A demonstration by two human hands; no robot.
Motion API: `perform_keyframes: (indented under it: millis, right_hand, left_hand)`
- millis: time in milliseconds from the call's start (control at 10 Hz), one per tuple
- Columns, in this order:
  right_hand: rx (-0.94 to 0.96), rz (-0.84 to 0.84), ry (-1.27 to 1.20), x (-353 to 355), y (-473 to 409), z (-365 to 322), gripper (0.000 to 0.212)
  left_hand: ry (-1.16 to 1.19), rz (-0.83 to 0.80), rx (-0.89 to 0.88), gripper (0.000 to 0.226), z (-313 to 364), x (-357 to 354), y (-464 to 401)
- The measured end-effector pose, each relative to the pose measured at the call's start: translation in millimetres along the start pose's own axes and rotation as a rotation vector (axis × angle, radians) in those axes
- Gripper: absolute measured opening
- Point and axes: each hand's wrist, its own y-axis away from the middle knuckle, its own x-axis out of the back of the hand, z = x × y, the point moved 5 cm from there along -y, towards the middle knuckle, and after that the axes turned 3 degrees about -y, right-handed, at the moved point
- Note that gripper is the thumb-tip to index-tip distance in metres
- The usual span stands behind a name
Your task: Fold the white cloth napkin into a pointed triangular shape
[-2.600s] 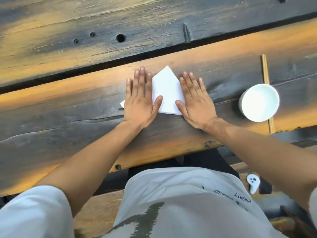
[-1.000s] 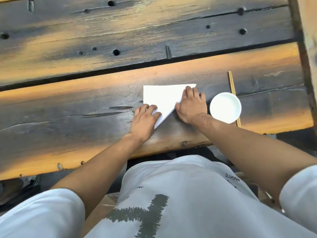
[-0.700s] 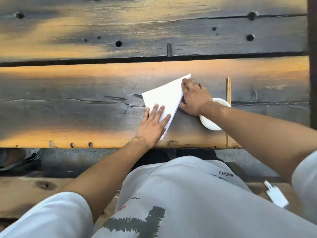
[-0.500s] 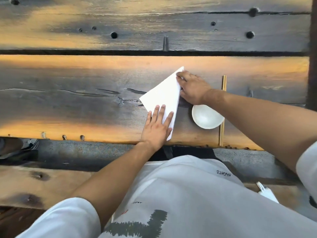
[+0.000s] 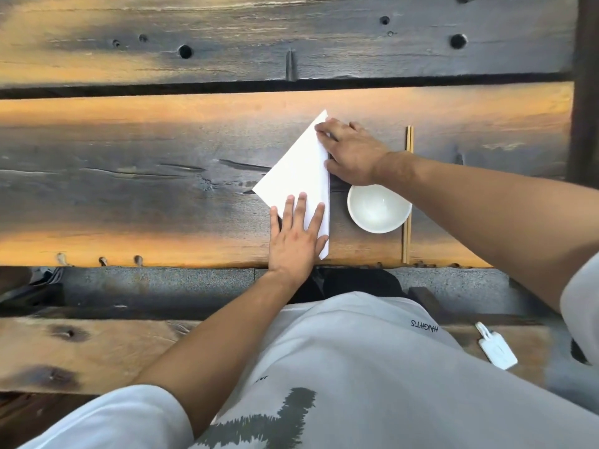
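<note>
The white cloth napkin (image 5: 298, 171) lies flat on the dark wooden table (image 5: 146, 176) as a long triangle, one point far from me and one near the table's front edge. My left hand (image 5: 296, 236) rests palm down on its near part, fingers spread. My right hand (image 5: 351, 152) presses on the far point and the straight right edge with its fingertips; the fingers are flat, not curled around the cloth.
A white bowl (image 5: 377, 209) stands just right of the napkin, under my right wrist. Wooden chopsticks (image 5: 409, 147) lie lengthwise behind and beside the bowl. A white tag-like object (image 5: 496, 346) lies on the bench at lower right. A dark gap (image 5: 194, 87) splits the planks.
The napkin has been turned from pointing away, through a sideways lie, to a long triangle along the bowl's left side. My right hand slid to its far tip; my left stayed on its near end.
</note>
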Motion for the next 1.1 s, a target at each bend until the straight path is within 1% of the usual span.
perform_keyframes:
  millis: [100, 200, 300, 400, 500, 700, 800, 900, 1000, 1100]
  right_hand:
    - [-0.021, 0.051, 0.046, 1.6, 5.0, -18.5, 0.071]
    - [0.021, 0.106, 0.089, -1.2, 11.8, -41.2, 0.071]
    - [0.019, 0.049, 0.217, -26.9, 29.8, -70.4, 0.088]
    - [-0.03, -0.047, 0.325, -49.8, 38.9, -79.7, 0.105]
    - [-0.105, -0.117, 0.394, -70.8, 41.2, -81.9, 0.124]
    - [-0.163, -0.161, 0.416, -75.5, 35.1, -87.7, 0.132]
    - [-0.178, -0.154, 0.404, -74.2, 36.0, -89.2, 0.131]
    - [-0.157, -0.074, 0.361, -60.5, 46.8, -92.3, 0.113]
    - [-0.175, 0.101, 0.276, -47.6, 65.5, -89.9, 0.091]
    - [-0.328, 0.344, 0.047, -21.8, 94.1, -73.9, 0.077]
  left_hand:
    - [0.057, 0.098, -0.042, 0.059, -1.5, 7.0, 1.8]
    - [0.115, 0.172, -0.05, 0.06, -9.8, 14.6, 0.9]
    - [0.082, 0.189, 0.027, 0.061, -38.2, 22.8, -2.2]
    - [0.065, 0.124, 0.073, 0.065, -56.4, 22.7, -4.7]
    - [0.062, 0.069, 0.043, 0.068, -71.0, 20.6, -5.8]
    - [0.034, -0.021, 0.04, 0.077, -74.3, 12.8, -4.9]
    - [0.028, -0.028, 0.031, 0.077, -74.1, 12.8, -6.4]
    - [0.04, -0.045, 0.039, 0.074, -69.9, 25.9, -5.1]
    - [0.042, 0.011, 0.009, 0.073, -58.6, 37.0, 0.1]
    - [0.087, 0.087, -0.085, 0.074, -44.0, 64.3, -8.6]
